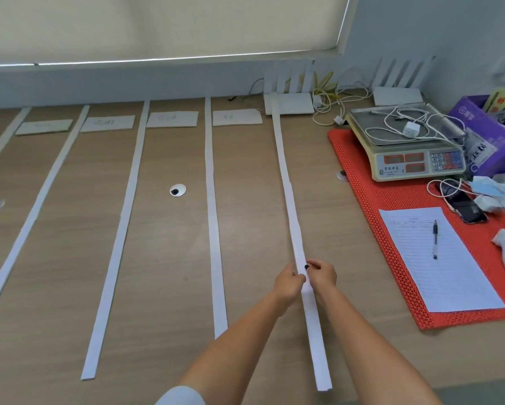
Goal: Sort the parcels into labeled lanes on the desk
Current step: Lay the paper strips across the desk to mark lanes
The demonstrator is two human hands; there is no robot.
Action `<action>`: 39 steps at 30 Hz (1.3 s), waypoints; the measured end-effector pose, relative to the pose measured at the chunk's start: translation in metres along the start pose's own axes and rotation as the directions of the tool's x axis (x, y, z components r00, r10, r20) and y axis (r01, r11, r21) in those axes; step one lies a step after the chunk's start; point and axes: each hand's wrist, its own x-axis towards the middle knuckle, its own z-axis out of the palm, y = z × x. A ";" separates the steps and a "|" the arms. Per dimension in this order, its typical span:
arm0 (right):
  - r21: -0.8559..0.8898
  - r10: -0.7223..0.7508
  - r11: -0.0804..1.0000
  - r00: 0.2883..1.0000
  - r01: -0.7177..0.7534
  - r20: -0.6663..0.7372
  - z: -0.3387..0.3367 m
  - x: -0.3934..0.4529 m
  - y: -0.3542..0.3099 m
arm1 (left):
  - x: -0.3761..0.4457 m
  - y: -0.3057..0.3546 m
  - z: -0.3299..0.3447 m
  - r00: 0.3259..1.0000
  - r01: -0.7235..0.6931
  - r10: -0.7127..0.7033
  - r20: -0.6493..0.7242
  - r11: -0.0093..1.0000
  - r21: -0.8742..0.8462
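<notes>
**Both hands set the last lane strip; no parcels in sight**

White paper strips (pixel 116 238) run from the near edge of the wooden bench (pixel 163 287) toward the back wall, splitting it into lanes. At the far end of each of four lanes lies a paper label (pixel 44 127); the writing is too faint to read. They sit at the back, probably so parcels can fill the lanes without covering them.

Right of centre, the left hand (pixel 287 283) and right hand (pixel 322 276) meet on the rightmost strip (pixel 292 206). Each grip is a narrow finger pinch on the strip's edges, seemingly to straighten it into line. Its far end reaches a white router (pixel 289 103).

No parcels are visible anywhere, so sorting looks not yet begun.

Further right, a red mat (pixel 371 217) carries a scale (pixel 415 150) with cables piled on its pan, a lined form (pixel 441 264) with a pen (pixel 435 239) on it, and a phone (pixel 467 209). A purple box (pixel 491 135) stands at the far right.

Behind, a drawn blind (pixel 157 24) covers the window.
</notes>
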 end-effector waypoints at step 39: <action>-0.780 -0.067 0.520 0.927 0.348 0.369 0.054 -0.053 -0.075 | -0.033 -0.038 -0.177 0.991 -0.031 0.130 -0.018 0.368 0.929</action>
